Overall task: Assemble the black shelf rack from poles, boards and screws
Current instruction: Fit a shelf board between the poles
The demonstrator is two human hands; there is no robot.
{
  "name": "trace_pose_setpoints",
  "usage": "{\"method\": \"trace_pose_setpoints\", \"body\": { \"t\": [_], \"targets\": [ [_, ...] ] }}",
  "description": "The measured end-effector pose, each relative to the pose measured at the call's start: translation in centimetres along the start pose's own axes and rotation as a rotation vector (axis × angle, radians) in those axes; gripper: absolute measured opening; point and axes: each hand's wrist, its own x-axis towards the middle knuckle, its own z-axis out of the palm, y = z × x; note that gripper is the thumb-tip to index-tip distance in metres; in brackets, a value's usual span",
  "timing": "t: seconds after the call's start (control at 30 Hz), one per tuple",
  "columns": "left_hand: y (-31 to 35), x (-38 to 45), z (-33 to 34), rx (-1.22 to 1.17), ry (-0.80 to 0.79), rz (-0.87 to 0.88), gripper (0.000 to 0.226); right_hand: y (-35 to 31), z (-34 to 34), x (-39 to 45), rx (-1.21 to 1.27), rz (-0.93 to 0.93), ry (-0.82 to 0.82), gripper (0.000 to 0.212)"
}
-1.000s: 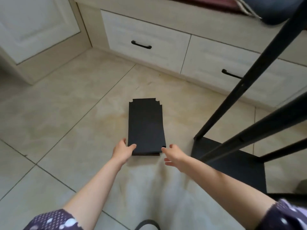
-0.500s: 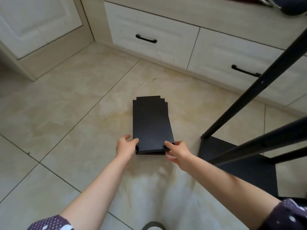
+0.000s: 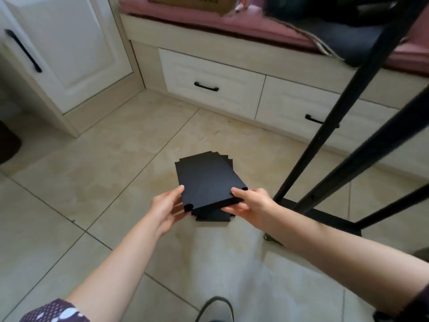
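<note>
Lifted since the earlier frame: flat black rectangular board with notched corners (image 3: 206,182), its near end now raised clear of the stack of matching black boards (image 3: 212,216) on which it lay half a second ago; its far end sits lower, and whether that end touches the stack cannot be told.

Item, cream tiled floor (image 3: 92,182): carries the stack and the rack.

Item, partly built black shelf rack (image 3: 325,214): stands just right of the stack; a base board at floor level with slanting black metal poles (image 3: 343,108) rising from it. Judged well short of complete, with further shelves to be fitted.

Item, white window-seat drawers with black handles (image 3: 209,87): behind the stack, under a pink cushion (image 3: 232,26).

Item, lifted board: held over the stack, tilted, near edge uppermost.

Item, left hand (image 3: 166,208): grips the near left corner, thumb on the upper face, fingers beneath.

Item, right hand (image 3: 251,206): grips the near right corner beside the notch, thumb on top, fingers under the edge.

Significance: one board separated from the stack, judged to be the next shelf for the rack. The next move likely calls for carrying it right and lining its corner notches with the poles.
</note>
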Motion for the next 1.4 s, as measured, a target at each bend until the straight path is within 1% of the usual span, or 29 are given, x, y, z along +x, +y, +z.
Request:
{"method": "trace_pose_setpoints", "body": {
  "t": [0.13,0.2,0.33,0.43,0.53,0.63,0.73,0.83,0.87,0.97,1.0,1.1,1.17,1.27,1.33,1.4],
  "targets": [
    [3.8,-4.9,-0.9,-0.057,-0.138,0.04,0.026,-2.5,-0.5,-7.5,0.047,-0.04,-0.082,0.039],
    [5.8,-7.4,-0.8,-0.097,-0.151,0.079,0.029,-3.8,-1.4,-11.2,0.074,-0.053,-0.15,0.037],
    [9.8,-12.2,-0.2,-0.135,-0.139,0.15,0.045,-6.0,-3.5,-18.3,0.064,-0.072,-0.291,0.028],
    [12.6,-15.5,0.4,-0.18,-0.182,0.247,0.045,-7.4,-5.1,-22.9,0.044,-0.093,-0.363,0.025],
    [15.1,-19.0,1.2,-0.264,-0.247,0.314,0.038,-8.7,-6.7,-27.0,-0.011,-0.128,-0.398,0.036],
    [17.4,-22.1,1.4,-0.245,-0.31,0.279,0.025,-9.8,-8.3,-30.5,-0.05,-0.162,-0.416,0.051],
    [19.1,-24.8,2.1,-0.142,-0.417,0.169,0.021,-11.5,-10.1,-33.8,-0.094,-0.236,-0.394,0.054],
    [20.6,-27.2,4.0,-0.132,-0.457,0.183,0.009,-13.7,-12.2,-37.0,-0.135,-0.313,-0.357,0.053],
    [21.0,-28.2,4.9,-0.131,-0.484,0.185,0.013,-14.5,-12.8,-37.8,-0.138,-0.338,-0.345,0.053],
    [22.3,-30.3,7.7,-0.05,-0.5,0.238,0.041,-16.8,-14.7,-39.9,-0.136,-0.413,-0.313,0.051],
    [22.8,-30.9,8.3,-0.033,-0.491,0.254,0.045,-17.4,-15.0,-40.3,-0.139,-0.436,-0.297,0.048],
    [24.2,-32.8,11.5,0.017,-0.517,0.259,0.046,-19.9,-16.7,-41.5,-0.081,-0.52,-0.23,0.041],
    [25.1,-33.7,13.7,-0.001,-0.554,0.268,0.044,-21.5,-17.9,-41.9,-0.001,-0.554,-0.19,0.039],
    [25.4,-34.8,17.3,-0.016,-0.57,0.285,0.028,-23.5,-19.4,-42.2,0.089,-0.578,-0.117,0.039],
    [24.8,-35.4,19.6,-0.026,-0.571,0.29,0.021,-24.4,-20.7,-42.1,0.108,-0.598,-0.049,0.044],
    [24.1,-35.8,21.6,-0.036,-0.571,0.29,0.022,-25.3,-22.1,-41.9,0.119,-0.623,0.004,0.05]
  ]
}}
